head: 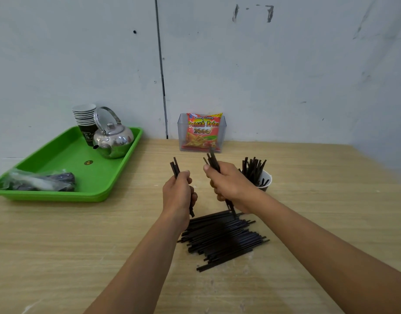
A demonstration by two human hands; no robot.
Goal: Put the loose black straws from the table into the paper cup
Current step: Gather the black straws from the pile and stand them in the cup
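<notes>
A pile of loose black straws (222, 240) lies on the wooden table in front of me. My left hand (178, 192) grips a small upright bundle of straws (175, 167) above the pile's left end. My right hand (230, 186) grips another bundle (213, 160), whose lower ends hang just over the pile. Just right of my right hand stands the paper cup (266, 181), with several straws standing in it (254, 169).
A green tray (66, 155) at the left carries a steel kettle (112, 138), a stack of paper cups (85, 121) and a plastic bag (36, 181). A clear box with a snack packet (203, 132) stands against the wall behind my hands.
</notes>
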